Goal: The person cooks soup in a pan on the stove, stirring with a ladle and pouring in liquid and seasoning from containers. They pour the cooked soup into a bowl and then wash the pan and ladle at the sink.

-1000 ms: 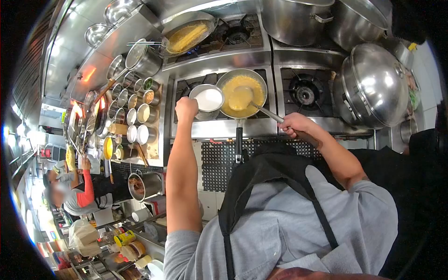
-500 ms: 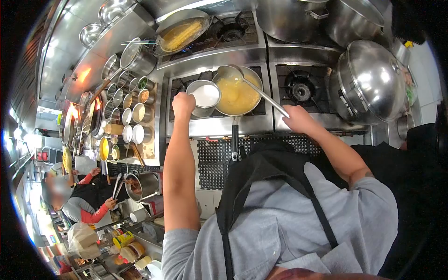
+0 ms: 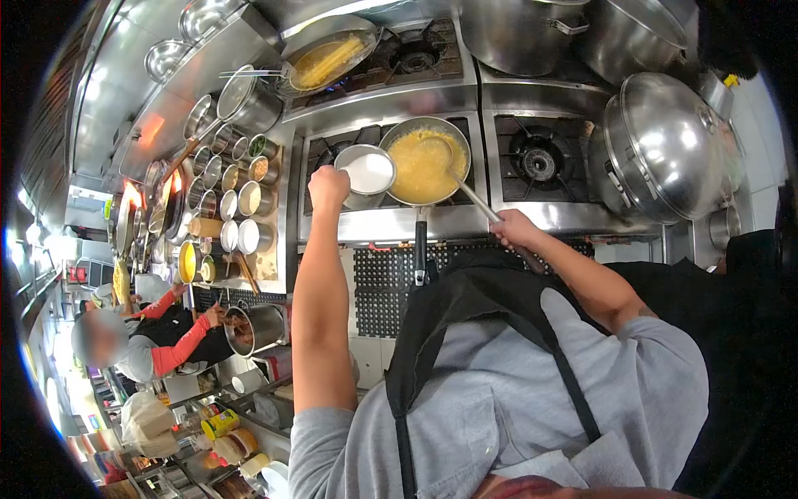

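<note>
My left hand (image 3: 330, 186) is closed on the edge of a round metal container (image 3: 363, 200) with white contents (image 3: 369, 172), held close against the left rim of a frying pan. My right hand (image 3: 519, 231) is wrapped around the long handle of a ladle (image 3: 475, 196). The ladle's bowl lies in the yellow, bubbly mixture (image 3: 411, 168) inside the frying pan (image 3: 417, 124). That pan sits on a burner, its black handle (image 3: 421, 249) pointing toward my body.
An oval pan (image 3: 366, 51) with yellow food sits over a flame at the back. Large pots (image 3: 511, 41) and a domed metal lid (image 3: 665, 141) stand to the right. Several metal containers (image 3: 249, 237) line the left counter. A co-worker (image 3: 170, 353) stands by a pot (image 3: 264, 327) at lower left.
The ladle's bowl has gone from the pan's upper rim down into the yellow mixture. My right hand has moved slightly down toward me. My left hand and the container have stayed nearly still.
</note>
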The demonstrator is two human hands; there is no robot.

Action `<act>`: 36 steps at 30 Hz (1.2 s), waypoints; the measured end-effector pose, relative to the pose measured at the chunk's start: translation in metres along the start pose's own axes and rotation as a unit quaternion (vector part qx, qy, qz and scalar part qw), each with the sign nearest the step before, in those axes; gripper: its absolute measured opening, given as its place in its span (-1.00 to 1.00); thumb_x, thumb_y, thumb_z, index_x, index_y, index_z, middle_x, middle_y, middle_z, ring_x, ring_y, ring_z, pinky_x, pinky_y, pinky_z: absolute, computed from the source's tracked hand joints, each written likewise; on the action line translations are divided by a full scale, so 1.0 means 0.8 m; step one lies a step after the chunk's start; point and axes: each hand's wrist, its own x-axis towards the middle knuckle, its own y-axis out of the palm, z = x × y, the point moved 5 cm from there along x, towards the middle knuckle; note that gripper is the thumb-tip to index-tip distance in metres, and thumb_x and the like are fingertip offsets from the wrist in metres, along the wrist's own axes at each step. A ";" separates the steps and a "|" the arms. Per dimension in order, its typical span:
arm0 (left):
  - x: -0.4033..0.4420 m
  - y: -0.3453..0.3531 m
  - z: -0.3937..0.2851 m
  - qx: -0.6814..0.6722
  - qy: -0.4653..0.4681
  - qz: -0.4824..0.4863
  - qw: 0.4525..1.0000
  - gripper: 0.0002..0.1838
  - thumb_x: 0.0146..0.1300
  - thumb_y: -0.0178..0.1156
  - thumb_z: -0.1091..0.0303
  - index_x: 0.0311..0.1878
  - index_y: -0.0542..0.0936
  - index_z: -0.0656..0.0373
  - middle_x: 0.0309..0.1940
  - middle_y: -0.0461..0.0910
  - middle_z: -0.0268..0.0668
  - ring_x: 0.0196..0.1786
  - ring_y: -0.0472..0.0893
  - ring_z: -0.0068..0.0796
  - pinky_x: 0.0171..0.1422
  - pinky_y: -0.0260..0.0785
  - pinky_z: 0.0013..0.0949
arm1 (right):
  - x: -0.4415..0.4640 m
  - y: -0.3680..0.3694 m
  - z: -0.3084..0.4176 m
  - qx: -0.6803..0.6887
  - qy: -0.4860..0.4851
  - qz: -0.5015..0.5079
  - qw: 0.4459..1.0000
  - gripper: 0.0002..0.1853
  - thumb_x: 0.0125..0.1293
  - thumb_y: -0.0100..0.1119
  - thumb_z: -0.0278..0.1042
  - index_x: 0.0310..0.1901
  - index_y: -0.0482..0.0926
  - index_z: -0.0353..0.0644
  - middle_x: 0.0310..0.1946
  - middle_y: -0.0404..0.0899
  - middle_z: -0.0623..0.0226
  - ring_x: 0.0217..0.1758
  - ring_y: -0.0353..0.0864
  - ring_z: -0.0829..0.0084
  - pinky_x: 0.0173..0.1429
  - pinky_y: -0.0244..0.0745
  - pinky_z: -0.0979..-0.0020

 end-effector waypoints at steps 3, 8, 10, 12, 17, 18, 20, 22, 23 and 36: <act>0.004 0.003 0.006 0.001 0.001 -0.016 1.000 -0.61 0.06 0.00 0.25 -0.29 0.67 0.40 -0.26 0.65 0.18 -0.06 0.64 0.13 0.15 0.44 -0.05 | -0.031 -0.006 0.036 0.214 0.164 0.114 0.956 -0.88 0.25 0.20 -0.33 -0.34 0.53 -0.19 -0.65 0.36 0.52 -0.73 0.24 0.68 -0.70 0.12 0.53; 0.006 0.002 0.007 0.009 -0.005 -0.011 1.000 -0.60 0.07 0.01 0.24 -0.27 0.66 0.40 -0.21 0.63 0.21 -0.05 0.63 0.17 0.15 0.43 -0.03 | -0.064 -0.021 0.089 0.169 0.069 0.150 0.972 -0.79 0.27 0.18 -0.33 -0.48 0.45 -0.17 -0.71 0.34 0.55 -0.73 0.26 0.67 -0.65 0.17 0.53; 0.002 -0.003 0.001 0.013 0.002 -0.005 1.000 -0.60 0.07 0.01 0.27 -0.23 0.67 0.42 -0.16 0.62 0.22 -0.02 0.62 0.17 0.17 0.43 -0.03 | -0.069 -0.031 0.104 0.065 0.020 0.108 0.992 -0.81 0.25 0.19 -0.34 -0.45 0.49 -0.22 -0.68 0.39 0.51 -0.71 0.33 0.64 -0.63 0.24 0.50; 0.001 -0.005 0.001 0.014 0.001 -0.002 1.000 -0.59 0.08 0.01 0.29 -0.20 0.67 0.43 -0.14 0.62 0.23 -0.01 0.62 0.18 0.18 0.43 -0.03 | -0.073 -0.038 0.122 -0.060 -0.036 0.064 0.995 -0.80 0.23 0.20 -0.33 -0.44 0.53 -0.29 -0.64 0.47 0.44 -0.67 0.44 0.60 -0.59 0.34 0.45; 0.005 -0.003 0.000 0.015 -0.010 -0.001 1.000 -0.60 0.09 0.00 0.30 -0.21 0.66 0.44 -0.13 0.62 0.22 -0.01 0.63 0.17 0.17 0.44 -0.02 | -0.096 -0.050 0.157 -0.188 -0.085 -0.013 0.978 -0.78 0.12 0.25 -0.30 -0.46 0.51 -0.31 -0.63 0.51 0.31 -0.69 0.48 0.51 -0.57 0.39 0.38; 0.006 -0.003 0.000 0.016 -0.008 0.001 1.000 -0.60 0.09 0.00 0.30 -0.21 0.66 0.44 -0.13 0.62 0.22 -0.01 0.63 0.17 0.17 0.44 -0.03 | -0.096 -0.052 0.160 -0.215 -0.098 -0.026 0.971 -0.77 0.10 0.26 -0.30 -0.45 0.51 -0.31 -0.63 0.52 0.27 -0.70 0.49 0.48 -0.57 0.40 0.35; 0.009 0.000 0.000 0.018 -0.005 0.004 1.000 -0.61 0.09 0.00 0.30 -0.21 0.66 0.43 -0.13 0.63 0.21 -0.01 0.63 0.16 0.17 0.45 -0.03 | -0.097 -0.052 0.162 -0.240 -0.113 -0.048 0.963 -0.76 0.06 0.26 -0.30 -0.42 0.52 -0.33 -0.59 0.55 0.12 -0.62 0.56 0.28 -0.47 0.46 0.25; 0.008 -0.003 -0.003 0.021 -0.003 0.009 1.000 -0.61 0.09 0.00 0.30 -0.21 0.66 0.43 -0.13 0.62 0.21 -0.01 0.63 0.16 0.17 0.45 -0.04 | -0.094 -0.049 0.161 -0.287 -0.156 -0.078 0.942 -0.75 0.05 0.26 -0.29 -0.39 0.54 -0.34 -0.52 0.58 -0.01 -0.50 0.61 0.11 -0.34 0.50 0.16; 0.008 -0.003 -0.004 0.022 -0.001 0.011 1.000 -0.61 0.09 0.00 0.30 -0.21 0.66 0.43 -0.13 0.62 0.22 -0.01 0.63 0.16 0.17 0.45 -0.04 | -0.087 -0.046 0.155 -0.320 -0.191 -0.098 0.923 -0.74 0.05 0.25 -0.28 -0.37 0.54 -0.34 -0.48 0.59 -0.07 -0.41 0.62 0.03 -0.26 0.51 0.12; 0.011 0.001 -0.003 0.040 -0.013 0.018 0.999 -0.61 0.14 0.00 0.30 -0.17 0.66 0.41 -0.09 0.62 0.20 0.03 0.62 0.12 0.18 0.45 -0.06 | 0.044 0.006 0.010 -0.262 -0.219 -0.086 0.936 -0.74 0.14 0.23 -0.29 -0.27 0.51 -0.33 -0.49 0.58 0.05 -0.51 0.58 0.12 -0.35 0.47 0.13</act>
